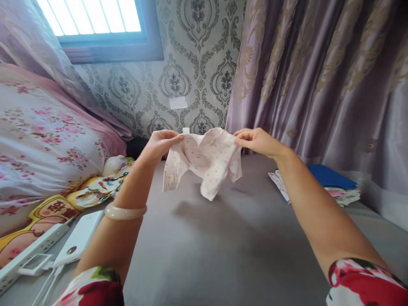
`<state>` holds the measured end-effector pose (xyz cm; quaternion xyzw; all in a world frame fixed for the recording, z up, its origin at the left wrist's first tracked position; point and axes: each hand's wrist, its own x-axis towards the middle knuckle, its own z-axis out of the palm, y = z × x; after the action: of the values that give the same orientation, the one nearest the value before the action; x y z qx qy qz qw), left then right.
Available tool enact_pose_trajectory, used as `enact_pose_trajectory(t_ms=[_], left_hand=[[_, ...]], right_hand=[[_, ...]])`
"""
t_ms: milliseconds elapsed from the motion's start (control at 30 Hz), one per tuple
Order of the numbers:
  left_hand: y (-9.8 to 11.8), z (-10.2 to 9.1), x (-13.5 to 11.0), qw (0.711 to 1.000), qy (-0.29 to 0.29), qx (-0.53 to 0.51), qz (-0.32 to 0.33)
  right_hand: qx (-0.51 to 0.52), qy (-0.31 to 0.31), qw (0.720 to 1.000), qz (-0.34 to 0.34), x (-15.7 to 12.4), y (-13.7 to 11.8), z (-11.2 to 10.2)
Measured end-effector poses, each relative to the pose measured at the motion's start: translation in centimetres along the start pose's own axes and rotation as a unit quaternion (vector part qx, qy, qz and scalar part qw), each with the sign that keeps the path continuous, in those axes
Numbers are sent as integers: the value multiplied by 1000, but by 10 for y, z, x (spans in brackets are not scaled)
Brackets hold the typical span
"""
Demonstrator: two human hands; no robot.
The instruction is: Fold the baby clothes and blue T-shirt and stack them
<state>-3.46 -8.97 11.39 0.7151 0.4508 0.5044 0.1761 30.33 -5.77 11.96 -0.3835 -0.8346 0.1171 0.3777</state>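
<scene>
A small pale baby shirt (204,157) with a faint print hangs in the air over the grey bed sheet (204,246). My left hand (162,144) pinches it at one shoulder, near a white tag on the collar. At the opposite shoulder, my right hand (255,141) has it between thumb and fingers. The shirt's sleeves dangle below, one of them toward the middle, and its shadow falls on the sheet underneath.
To the right lies a stack of folded clothes (344,195) with a blue piece (331,176) on top. On the left are a floral quilt (47,148), a patterned cloth (100,189), a yellow cushion (47,212), a power strip (38,250) and a white power bank (81,236) with cables.
</scene>
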Motion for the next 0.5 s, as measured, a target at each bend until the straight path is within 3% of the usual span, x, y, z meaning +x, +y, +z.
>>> enact_pose_trajectory(t_ms=[33,100,200,267,367,500], left_hand=[[4,-4,-3,996,-59,-61,-26],[8,-9,-7,985,-100,-122,-70],[8,-7,-7,990,-39,-93,-101],[7,-3,-7,990,-48,-92,-93],[7,3,-8,977,-122,-170,-44],[4,7,-8,988,-65,-121,-66]], right_hand=[[44,-49,998,3,-2,-2,-3],[89,-77,993,26,-4,-4,-6],[76,-5,996,52,-5,-7,-4],[96,-27,994,48,-6,-11,-2],[159,-107,981,41,-8,-15,-2],[140,-39,987,67,-10,-16,-5]])
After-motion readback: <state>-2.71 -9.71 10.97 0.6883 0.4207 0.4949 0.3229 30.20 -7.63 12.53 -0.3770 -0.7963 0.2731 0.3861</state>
